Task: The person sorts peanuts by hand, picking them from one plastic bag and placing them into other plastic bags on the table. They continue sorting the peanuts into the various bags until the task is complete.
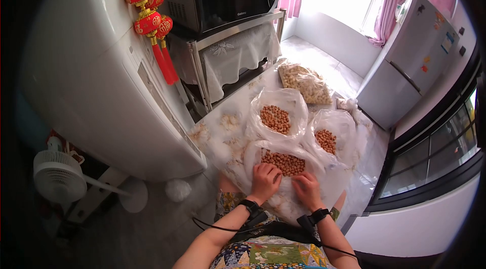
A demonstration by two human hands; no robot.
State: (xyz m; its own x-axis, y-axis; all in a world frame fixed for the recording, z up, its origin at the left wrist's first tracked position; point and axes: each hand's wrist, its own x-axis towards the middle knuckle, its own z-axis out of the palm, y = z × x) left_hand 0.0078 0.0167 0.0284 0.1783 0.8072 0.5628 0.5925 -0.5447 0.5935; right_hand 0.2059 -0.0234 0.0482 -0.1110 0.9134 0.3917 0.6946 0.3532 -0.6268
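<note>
A: Where are the hands working?
B: At the near bag (253,156). Left hand (267,182) is resting on its near-left edge, right hand (306,188) at its near-right edge.
A: Fingers?
B: Left ones are bending well inward, tips hard to see. Right ones are half curling, thumb sitting close. Can't tell if either hand is gripping a nut, plastic or nothing.
A: Why this layout?
B: My read: the near bag is sitting closest to the body so both hands are reaching in without stretching. Its mouth is gaping wide, likely for access from above. The far bag (255,123) is standing just behind the near bag, the side bag (347,130) behind it and to the right. Both are lying open too, probably for easy reach. The bag of pale pieces (306,85) is lying farthest behind the near bag, likely parked out of the way.
A: And the contents?
B: Brown nuts (288,164), by the look, are lying loose inside the near bag, spreading in a shallow heap. Small, roundish, reddish-brown. Too small to tell cracks. The film around them is showing cloudy white and wrinkled.
</note>
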